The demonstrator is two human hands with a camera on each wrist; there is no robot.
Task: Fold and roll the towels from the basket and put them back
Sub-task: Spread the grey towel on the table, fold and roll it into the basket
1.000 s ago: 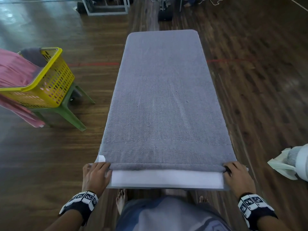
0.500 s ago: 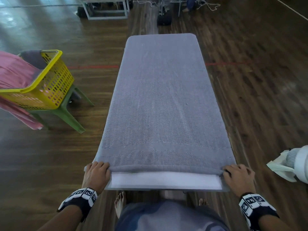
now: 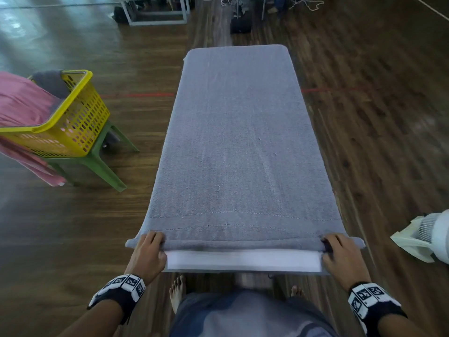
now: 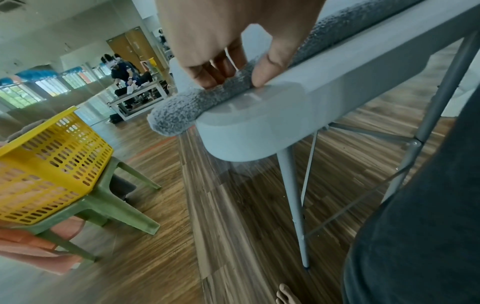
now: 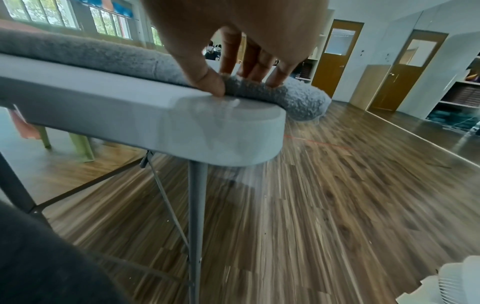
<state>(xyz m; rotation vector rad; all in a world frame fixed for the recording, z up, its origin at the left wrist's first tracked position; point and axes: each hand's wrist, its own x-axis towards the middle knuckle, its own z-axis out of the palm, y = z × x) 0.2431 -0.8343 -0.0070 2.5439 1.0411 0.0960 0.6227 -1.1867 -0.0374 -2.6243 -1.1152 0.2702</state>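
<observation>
Left hand (image 3: 148, 254) and right hand (image 3: 340, 256) each pinch an end of the rolled near edge of the grey towel (image 3: 238, 147), which blankets the white surface (image 3: 243, 261); the yellow basket (image 3: 70, 122) sits on a green stool (image 3: 97, 164) at left.

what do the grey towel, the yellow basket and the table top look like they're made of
Grey towel: looped terry cloth, likely cotton; nubby matte pile.
Yellow basket: moulded plastic with slotted walls and a slight sheen.
Table top: probably moulded plastic; smooth pale surface, thick rounded corner, on metal-looking legs.
</observation>
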